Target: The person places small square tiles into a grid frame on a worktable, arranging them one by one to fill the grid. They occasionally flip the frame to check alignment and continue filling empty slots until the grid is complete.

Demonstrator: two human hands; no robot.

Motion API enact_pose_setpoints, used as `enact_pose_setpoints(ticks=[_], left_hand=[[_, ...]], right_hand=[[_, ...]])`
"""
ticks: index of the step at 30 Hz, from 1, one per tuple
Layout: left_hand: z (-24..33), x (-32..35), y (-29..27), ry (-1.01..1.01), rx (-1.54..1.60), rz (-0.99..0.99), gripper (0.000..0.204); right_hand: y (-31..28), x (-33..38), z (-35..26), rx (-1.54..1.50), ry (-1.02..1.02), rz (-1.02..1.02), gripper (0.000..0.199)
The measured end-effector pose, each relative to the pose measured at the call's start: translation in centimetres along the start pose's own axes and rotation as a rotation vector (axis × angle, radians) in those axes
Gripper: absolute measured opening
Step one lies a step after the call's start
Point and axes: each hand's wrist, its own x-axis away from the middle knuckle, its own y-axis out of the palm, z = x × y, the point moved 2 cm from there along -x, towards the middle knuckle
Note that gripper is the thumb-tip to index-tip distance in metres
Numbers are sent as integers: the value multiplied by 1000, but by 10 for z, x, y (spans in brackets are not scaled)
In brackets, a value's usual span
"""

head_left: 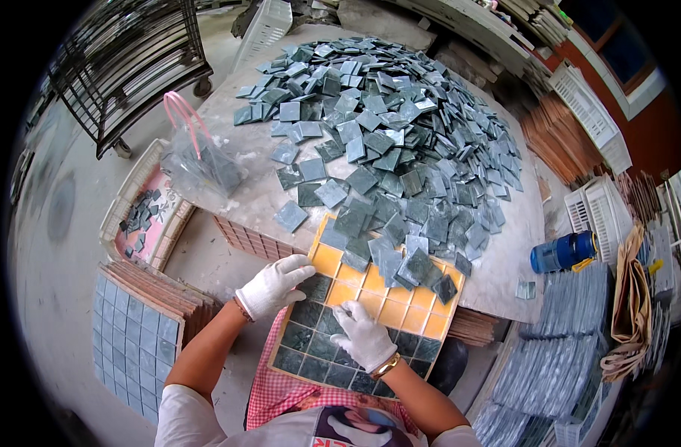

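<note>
A yellow tray frame with a pale grid (391,311) rests against my front, its far part under loose tiles. Dark green square tiles (314,366) fill its near rows. My left hand (273,284), in a white glove, is at the grid's left edge, fingers and thumb closed at the side of a green tile (317,287). My right hand (365,337), also gloved, is over the near rows with its fingers bent together. Whatever its fingertips may hold is too small to tell. Just beyond the hands, loose tiles (418,267) overlap the tray's far side.
A large tile heap (385,127) covers the table (243,97). At left stand a plastic bag (206,162), a basket (178,231) with tile pieces and a stack of tiled panels (131,335). A blue bottle (562,253) and stacked tiles (549,372) are at right.
</note>
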Motion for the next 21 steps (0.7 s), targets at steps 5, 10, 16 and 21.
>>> enact_pose_setpoints(ticks=[5,10,16,21], left_hand=[[3,-6,5,42,-108,-54,49],[8,-9,5,25,-122,-57,46],[11,5,10,-65,32,177,38],[15,0,21,-78,10,287,39]], right_hand=[[-13,-20,8,-192,75,197,46],[-48,-71,18,140,174,399,51],[-62,-84,32,358,9,393,34],[-67,-72,44,41,-1,151,23]])
